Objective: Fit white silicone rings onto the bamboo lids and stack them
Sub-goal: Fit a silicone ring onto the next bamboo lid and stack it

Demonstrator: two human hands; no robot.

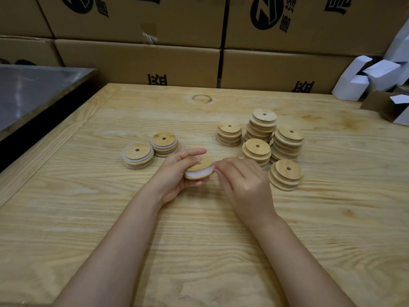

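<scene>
Bamboo lid (201, 165) sits gripped in the left hand (174, 176) — the right hand (243, 185) pinches its white ring (199, 173) at the edge, above the table (199, 251).

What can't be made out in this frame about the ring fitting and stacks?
All head view:
- fingertips of right hand, behind its own knuckles; hold on the white ring unclear.
- ring's far side, covered by held lid and left hand.
- rear stack lower lids, hidden by front stack.

right hand (243, 180) fingers: tips hidden | white ring (197, 173): partly hidden | cardboard boxes (137, 60): cut off top
</scene>
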